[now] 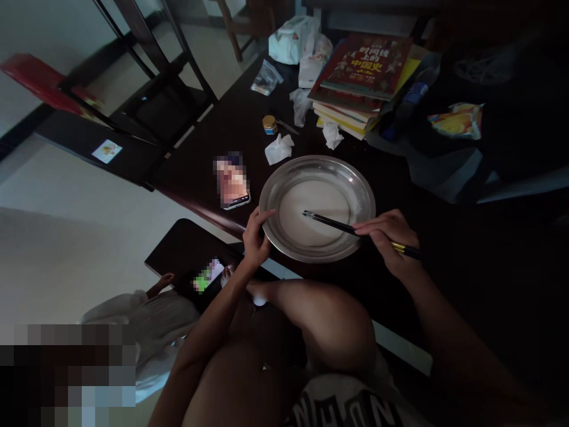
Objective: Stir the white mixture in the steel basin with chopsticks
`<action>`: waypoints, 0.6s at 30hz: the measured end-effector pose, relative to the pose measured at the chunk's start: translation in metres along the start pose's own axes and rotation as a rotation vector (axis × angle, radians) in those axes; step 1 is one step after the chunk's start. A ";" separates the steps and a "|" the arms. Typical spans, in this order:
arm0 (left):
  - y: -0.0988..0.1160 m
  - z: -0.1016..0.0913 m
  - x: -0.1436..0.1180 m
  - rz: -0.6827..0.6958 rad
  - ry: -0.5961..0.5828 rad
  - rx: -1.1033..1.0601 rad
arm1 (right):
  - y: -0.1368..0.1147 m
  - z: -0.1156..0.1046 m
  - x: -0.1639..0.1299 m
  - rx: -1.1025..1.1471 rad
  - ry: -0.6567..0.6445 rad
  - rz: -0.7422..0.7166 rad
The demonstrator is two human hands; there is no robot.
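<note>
A: The right hand point(391, 237) is closed around a pair of dark chopsticks point(338, 223), pinching them near their gold-banded upper end, and their tips rest in the pale, milky layer on the floor of the steel dish point(361, 190).

B: And the other one?

A: The left hand point(255, 237) grips the near-left rim of that dish, thumb over the edge, fingers curled beneath. The dish itself sits at the near edge of the dark table point(213, 160), slightly overhanging it, just above the person's raised knee.

B: So how would the stirring go best, judging from this?

A: The steadying grip probably matters most, since the dish hangs past the edge and is shallow. Keeping the tips low and the strokes small should stop the thin liquid from washing over the rim.

B: What sits beyond the dish?

A: A phone point(233, 181) lies just to its left, a crumpled tissue point(279, 148) and a small jar point(269, 124) behind, then a stack of books point(360, 83).

B: What can't be made out?

A: What the pale layer actually is. The table's right side is lost in darkness, the phone's screen is blurred out, and the right forearm fades into shadow. A second person, low at the left, is only partly in view.
</note>
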State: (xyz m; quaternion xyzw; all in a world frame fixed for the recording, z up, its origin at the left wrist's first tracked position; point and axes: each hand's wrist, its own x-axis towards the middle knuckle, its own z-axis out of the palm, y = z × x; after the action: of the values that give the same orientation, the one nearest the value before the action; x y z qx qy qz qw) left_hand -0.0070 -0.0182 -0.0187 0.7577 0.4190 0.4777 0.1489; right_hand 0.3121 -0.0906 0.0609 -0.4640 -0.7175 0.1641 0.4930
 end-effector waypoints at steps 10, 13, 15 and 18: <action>-0.001 0.000 0.000 -0.003 0.002 0.010 | -0.001 0.000 0.000 -0.020 -0.005 0.027; -0.001 -0.001 0.000 0.008 -0.001 -0.007 | 0.000 0.000 -0.001 0.020 0.062 0.034; -0.001 -0.001 0.000 0.001 -0.011 0.002 | 0.000 0.000 -0.001 0.028 0.017 0.015; 0.000 -0.001 0.000 -0.020 -0.026 0.031 | 0.001 0.001 -0.001 -0.010 -0.052 -0.008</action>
State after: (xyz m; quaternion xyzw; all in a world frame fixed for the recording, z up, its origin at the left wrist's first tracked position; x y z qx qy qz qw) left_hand -0.0085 -0.0184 -0.0184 0.7618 0.4317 0.4600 0.1473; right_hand 0.3122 -0.0905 0.0594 -0.4590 -0.7327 0.1706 0.4726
